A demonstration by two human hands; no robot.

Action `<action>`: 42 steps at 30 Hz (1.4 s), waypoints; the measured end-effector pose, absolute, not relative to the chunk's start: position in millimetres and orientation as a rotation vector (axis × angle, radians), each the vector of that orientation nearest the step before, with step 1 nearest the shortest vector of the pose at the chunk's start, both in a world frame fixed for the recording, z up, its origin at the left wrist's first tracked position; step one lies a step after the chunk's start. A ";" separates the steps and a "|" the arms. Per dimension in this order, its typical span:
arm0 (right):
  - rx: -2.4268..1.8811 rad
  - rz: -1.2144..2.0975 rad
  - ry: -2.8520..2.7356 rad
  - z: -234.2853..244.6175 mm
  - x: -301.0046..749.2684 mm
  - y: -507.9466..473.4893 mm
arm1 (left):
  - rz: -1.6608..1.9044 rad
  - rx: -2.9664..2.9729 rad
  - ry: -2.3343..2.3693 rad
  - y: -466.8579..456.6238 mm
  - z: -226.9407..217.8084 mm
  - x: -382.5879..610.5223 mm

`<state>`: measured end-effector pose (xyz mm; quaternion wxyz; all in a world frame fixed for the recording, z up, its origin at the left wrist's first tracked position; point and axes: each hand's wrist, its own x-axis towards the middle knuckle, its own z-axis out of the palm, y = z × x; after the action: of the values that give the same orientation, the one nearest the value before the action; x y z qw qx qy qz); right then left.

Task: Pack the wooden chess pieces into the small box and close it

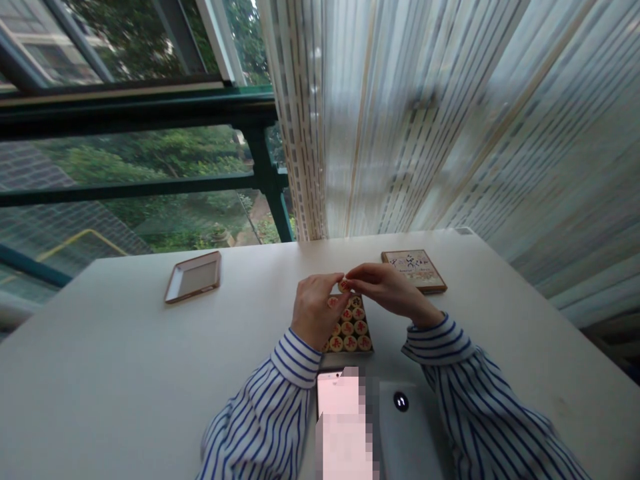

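A small box (369, 349) of round wooden chess pieces (353, 328) with red characters lies on the white table (125, 360) in front of me. My left hand (314, 310) rests over the box's left side, fingers curled, thumb and forefinger touching one round piece (343, 285) at the box's far end. My right hand (385, 285) reaches in from the right and pinches the same piece with its fingertips. Both sleeves are white with blue stripes.
An empty box tray (193, 276) lies at the far left of the table. A printed box lid (414, 269) sits at the far right, just behind my right hand. A phone (334, 387) and a grey device (405, 420) lie near the front edge. Striped curtain and window behind.
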<state>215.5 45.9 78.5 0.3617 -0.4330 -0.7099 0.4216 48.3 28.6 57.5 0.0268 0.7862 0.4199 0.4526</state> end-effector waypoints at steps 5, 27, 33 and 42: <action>-1.089 1.120 -1.811 76.9 217.3 47.5 | 1.309 2.204 1.255 28.4 57.9 48.0; -1.161 0.739 -2.046 80.5 210.7 40.4 | 1.020 0.873 1.003 31.4 58.7 50.9; -1.163 0.740 -2.041 81.5 210.2 40.2 | 0.999 0.926 1.007 30.0 60.8 49.6; -1.196 0.689 -2.073 81.2 211.0 40.9 | 0.981 0.924 1.008 30.2 60.3 48.8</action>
<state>211.0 40.9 81.2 0.3197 -0.4548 -0.7887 0.2622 48.8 30.2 60.3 0.6663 0.4094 0.4467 0.4346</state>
